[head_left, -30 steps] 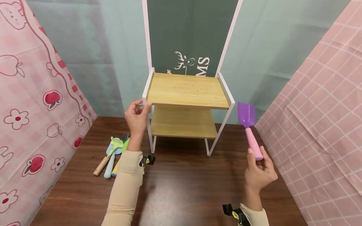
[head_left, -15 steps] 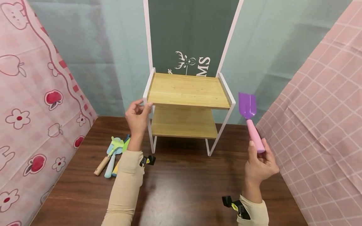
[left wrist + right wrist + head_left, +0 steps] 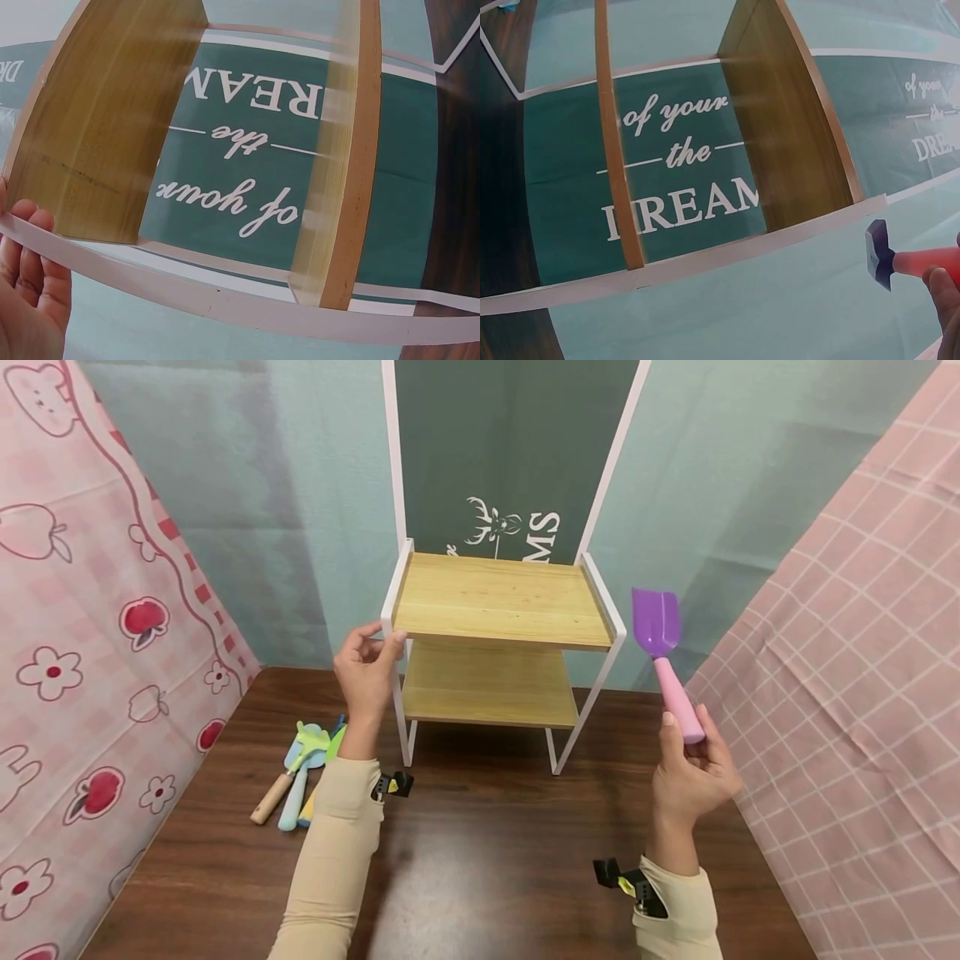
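A two-tier wooden shelf (image 3: 502,602) with a white metal frame stands at the back of the table. My left hand (image 3: 367,675) pinches its front left post just below the top board; in the left wrist view, fingers (image 3: 54,285) lie round the white bar. Off the shelf's right side, my right hand (image 3: 692,785) holds a small toy shovel (image 3: 657,622) by the end of its pink handle. The purple blade points up and away, level with the top board and apart from the frame. Both boards bear nothing.
On the table's left lie several toy garden tools, among them a light-green fork (image 3: 309,743) with a wooden handle and a light-blue tool (image 3: 294,797), partly hidden by my left forearm. Pink cloths hang at both sides; a green printed banner (image 3: 517,452) hangs behind the shelf.
My right hand has lifted the toy shovel a little higher and farther forward. My left hand has stayed on the shelf post, and the shelf has not moved.
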`<state>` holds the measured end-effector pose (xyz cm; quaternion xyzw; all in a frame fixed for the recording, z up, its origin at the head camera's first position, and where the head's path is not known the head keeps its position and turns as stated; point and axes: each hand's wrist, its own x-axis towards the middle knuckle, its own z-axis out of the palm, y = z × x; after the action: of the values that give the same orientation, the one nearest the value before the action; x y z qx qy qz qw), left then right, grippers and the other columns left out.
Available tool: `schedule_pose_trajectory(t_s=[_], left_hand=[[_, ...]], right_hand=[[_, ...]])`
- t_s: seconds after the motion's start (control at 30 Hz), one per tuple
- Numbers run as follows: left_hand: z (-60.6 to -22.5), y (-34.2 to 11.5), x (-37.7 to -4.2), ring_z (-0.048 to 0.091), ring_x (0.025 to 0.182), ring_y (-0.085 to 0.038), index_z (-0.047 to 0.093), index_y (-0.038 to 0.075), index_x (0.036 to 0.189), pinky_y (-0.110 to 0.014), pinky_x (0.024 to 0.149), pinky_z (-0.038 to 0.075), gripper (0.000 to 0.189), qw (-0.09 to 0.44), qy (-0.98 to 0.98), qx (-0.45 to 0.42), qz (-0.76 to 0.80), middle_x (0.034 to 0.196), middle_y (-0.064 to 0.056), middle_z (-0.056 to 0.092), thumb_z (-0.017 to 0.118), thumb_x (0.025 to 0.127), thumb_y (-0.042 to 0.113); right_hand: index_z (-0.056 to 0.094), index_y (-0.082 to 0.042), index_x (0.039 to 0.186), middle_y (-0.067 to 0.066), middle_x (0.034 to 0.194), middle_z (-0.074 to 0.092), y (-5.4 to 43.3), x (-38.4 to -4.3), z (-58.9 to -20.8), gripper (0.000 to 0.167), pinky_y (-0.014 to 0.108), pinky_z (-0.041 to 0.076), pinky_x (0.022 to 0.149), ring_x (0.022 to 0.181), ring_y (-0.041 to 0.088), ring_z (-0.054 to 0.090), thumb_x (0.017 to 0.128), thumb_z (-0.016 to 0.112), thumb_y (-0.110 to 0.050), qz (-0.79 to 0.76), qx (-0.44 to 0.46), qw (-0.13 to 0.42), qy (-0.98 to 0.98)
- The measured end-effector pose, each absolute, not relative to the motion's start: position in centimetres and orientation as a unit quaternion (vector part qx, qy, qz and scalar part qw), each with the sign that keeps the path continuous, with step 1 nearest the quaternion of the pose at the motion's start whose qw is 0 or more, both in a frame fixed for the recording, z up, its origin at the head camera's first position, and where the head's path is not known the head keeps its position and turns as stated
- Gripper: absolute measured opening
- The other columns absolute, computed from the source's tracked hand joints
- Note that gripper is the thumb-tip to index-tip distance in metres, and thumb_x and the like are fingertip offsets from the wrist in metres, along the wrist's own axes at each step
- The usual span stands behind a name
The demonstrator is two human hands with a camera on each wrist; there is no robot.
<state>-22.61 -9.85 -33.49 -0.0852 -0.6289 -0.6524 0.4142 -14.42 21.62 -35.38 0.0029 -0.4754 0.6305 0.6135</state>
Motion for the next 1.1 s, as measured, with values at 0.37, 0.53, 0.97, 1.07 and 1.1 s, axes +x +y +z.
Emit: schedule_pose_trajectory(t_s=[0.37, 0.53, 0.97, 1.07, 1.1], left_hand=[[-33.4, -9.8, -22.8, 0.058, 0.056, -0.006, 0.061, -0.015, 0.097, -0.019, 0.049, 0.039, 0.025, 0.406, -0.626, -0.083, -0.661, 0.067, -0.031, 0.060, 0.071, 0.079, -0.001], [-33.4, -9.9, -22.9, 0.058, 0.055, -0.008, 0.061, -0.015, 0.098, -0.019, 0.049, 0.039, 0.025, 0.404, -0.627, -0.083, -0.661, 0.066, -0.031, 0.059, 0.071, 0.080, 0.000], [-33.1, -10.2, -22.6, 0.058, 0.054, -0.010, 0.061, -0.015, 0.098, -0.019, 0.047, 0.037, 0.025, 0.383, -0.636, -0.085, -0.665, 0.066, -0.031, 0.059, 0.071, 0.081, 0.000], [-33.2, -10.2, -22.8, 0.058, 0.054, -0.012, 0.061, -0.014, 0.098, -0.020, 0.048, 0.038, 0.024, 0.379, -0.636, -0.091, -0.666, 0.066, -0.032, 0.059, 0.070, 0.081, 0.000], [-33.2, -10.2, -22.8, 0.059, 0.055, -0.013, 0.061, -0.014, 0.098, -0.020, 0.048, 0.038, 0.024, 0.379, -0.634, -0.091, -0.668, 0.066, -0.031, 0.059, 0.070, 0.081, 0.000]], right_hand=[[0.064, 0.019, 0.095, 0.019, 0.085, 0.067, 21.3, -15.6, -34.5, 0.033, 0.018, 0.051, 0.059, 0.062, 0.012, 0.062, 0.063, 0.073, 0.015, 0.639, 0.018, 0.602, -0.479], [0.065, 0.018, 0.094, 0.018, 0.084, 0.067, 20.2, -15.4, -33.1, 0.031, 0.019, 0.051, 0.061, 0.063, 0.011, 0.062, 0.065, 0.073, 0.013, 0.633, 0.022, 0.600, -0.488], [0.065, 0.018, 0.094, 0.021, 0.084, 0.066, 18.9, -16.2, -32.3, 0.030, 0.020, 0.051, 0.059, 0.064, 0.014, 0.064, 0.065, 0.072, 0.015, 0.640, 0.064, 0.594, -0.483], [0.065, 0.018, 0.094, 0.021, 0.084, 0.066, 18.6, -16.3, -32.0, 0.030, 0.020, 0.051, 0.058, 0.063, 0.013, 0.063, 0.065, 0.072, 0.015, 0.636, 0.070, 0.595, -0.486], [0.065, 0.018, 0.094, 0.021, 0.083, 0.066, 18.4, -16.4, -31.9, 0.030, 0.020, 0.051, 0.058, 0.063, 0.013, 0.063, 0.065, 0.072, 0.015, 0.640, 0.073, 0.592, -0.484]])
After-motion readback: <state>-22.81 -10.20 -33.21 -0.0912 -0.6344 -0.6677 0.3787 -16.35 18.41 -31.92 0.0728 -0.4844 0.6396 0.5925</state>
